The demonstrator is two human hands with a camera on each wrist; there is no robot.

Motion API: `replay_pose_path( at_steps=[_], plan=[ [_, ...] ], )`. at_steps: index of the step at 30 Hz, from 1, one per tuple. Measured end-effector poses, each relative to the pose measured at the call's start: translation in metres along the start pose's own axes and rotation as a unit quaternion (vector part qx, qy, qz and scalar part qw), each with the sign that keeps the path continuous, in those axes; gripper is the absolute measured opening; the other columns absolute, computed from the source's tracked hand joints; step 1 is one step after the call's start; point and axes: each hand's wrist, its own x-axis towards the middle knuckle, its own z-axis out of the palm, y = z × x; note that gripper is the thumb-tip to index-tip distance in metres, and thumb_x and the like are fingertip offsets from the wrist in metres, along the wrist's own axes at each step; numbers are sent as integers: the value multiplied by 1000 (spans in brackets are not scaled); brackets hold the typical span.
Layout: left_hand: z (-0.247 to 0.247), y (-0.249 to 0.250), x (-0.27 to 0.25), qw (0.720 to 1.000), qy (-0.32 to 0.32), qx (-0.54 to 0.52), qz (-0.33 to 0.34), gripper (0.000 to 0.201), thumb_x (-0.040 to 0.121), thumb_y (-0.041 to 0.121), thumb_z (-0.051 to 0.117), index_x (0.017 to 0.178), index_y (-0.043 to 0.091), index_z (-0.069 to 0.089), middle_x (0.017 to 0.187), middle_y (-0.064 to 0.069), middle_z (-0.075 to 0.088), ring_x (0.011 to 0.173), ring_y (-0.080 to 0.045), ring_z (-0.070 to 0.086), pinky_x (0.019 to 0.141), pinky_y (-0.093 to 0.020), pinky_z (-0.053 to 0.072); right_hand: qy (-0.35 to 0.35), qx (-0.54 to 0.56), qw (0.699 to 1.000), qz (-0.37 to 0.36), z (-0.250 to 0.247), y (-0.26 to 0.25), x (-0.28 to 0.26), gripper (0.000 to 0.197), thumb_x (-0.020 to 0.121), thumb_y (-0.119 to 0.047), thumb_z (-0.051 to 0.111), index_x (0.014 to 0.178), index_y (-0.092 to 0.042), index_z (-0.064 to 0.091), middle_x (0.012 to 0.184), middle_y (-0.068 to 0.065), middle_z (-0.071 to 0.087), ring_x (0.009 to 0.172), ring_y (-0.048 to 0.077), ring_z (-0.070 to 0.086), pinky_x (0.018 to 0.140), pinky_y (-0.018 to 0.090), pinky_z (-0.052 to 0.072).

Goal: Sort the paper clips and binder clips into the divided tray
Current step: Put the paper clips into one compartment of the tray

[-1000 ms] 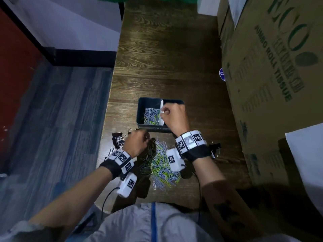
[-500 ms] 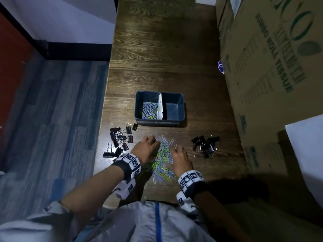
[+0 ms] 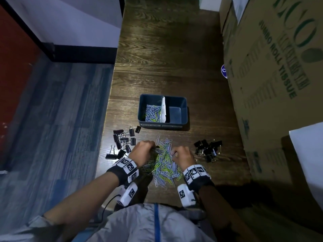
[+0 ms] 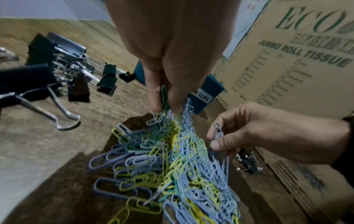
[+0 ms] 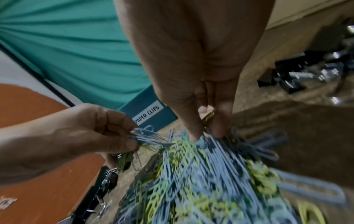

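Head view: the divided tray [image 3: 185, 109] sits on the wooden table [image 3: 166, 58]; its left compartment holds paper clips, its right compartment shows bare floor. The paper clip pile [image 3: 164, 165] lies near the tray, between two groups of black binder clips [image 3: 122, 142], [image 3: 208, 150]. The left hand [image 3: 142, 152] and the right hand [image 3: 183, 155] are both curled at the pile.

Left wrist view: left fingertips [image 4: 155, 103] pinch a bunch of clips.

Right wrist view: right fingertips [image 5: 195, 133] pinch clips. Label reads "PAPER CLIPS" [image 5: 147, 114].

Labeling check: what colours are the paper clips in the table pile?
Pale blue and yellow-green paper clips, a few teal; left wrist view.
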Motion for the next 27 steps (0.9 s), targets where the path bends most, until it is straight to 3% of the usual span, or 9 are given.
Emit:
replay_pose_path(
  at_steps=[2,5,10,13,14,17,20,25,27],
  plan=[
    [-11,3,-1,1000,17,-11,14,20,86,-3,62,96,13,68,86,2,66,76,-13,63,69,-15,51,2,-10,1000,3,-6,0,-2,20,88,-20,74,107,-24,71,117,4,63,101,20,61,91,34,51],
    [-34,14,-3,997,62,-41,32,9,88,3,65,90,11,67,76,11,58,65,2,55,61,-6,42,-1,-40,999,9,-16,0,-3,28,93,-21,69,120,-21,67,124,4,50,117,23,51,101,36,42],
    [-85,30,8,989,116,-73,55,6,91,10,64,93,11,69,79,2,67,61,-2,61,51,-14,48,-1,-26,1000,-7,-41,-19,-4,5,88,-19,75,92,-17,76,104,4,71,92,15,66,81,25,53],
    [-118,40,27,982,163,-83,54,6,89,12,67,95,12,70,79,2,69,65,-6,64,54,-18,53,6,7,999,-46,-63,-32,-11,2,90,-12,72,90,-13,74,96,3,71,71,5,68,53,7,48],
    [-125,41,36,979,180,-79,45,7,88,13,68,95,12,70,79,2,69,66,-7,65,57,-20,54,18,16,998,-65,-72,-38,-14,3,90,-12,71,89,-12,74,95,2,71,68,2,65,52,7,48],
    [-139,43,60,975,206,-86,11,10,86,15,71,96,11,70,84,-2,71,75,-11,66,71,-25,57,53,41,992,-110,-97,-58,-22,4,89,-13,73,86,-12,74,92,-1,69,74,6,65,60,17,56],
    [-138,34,72,979,181,-95,-8,31,81,15,75,109,8,66,99,-7,71,85,-12,66,82,-29,57,79,46,983,-157,-124,-81,-22,2,87,-11,74,85,-11,75,95,1,72,85,10,65,78,23,55],
    [-101,9,48,973,222,-47,-50,25,87,3,66,108,16,67,99,-2,73,80,-13,67,74,-32,59,151,28,967,-202,-153,-121,1,8,88,-11,73,84,-8,78,88,1,72,79,8,54,63,16,40],
    [-81,3,31,978,200,-25,-51,24,87,2,64,104,17,69,96,-3,73,77,-15,67,72,-33,59,148,40,968,-198,-153,-133,13,6,89,-13,74,90,-10,78,88,0,67,84,8,50,63,14,35]
  ],
)
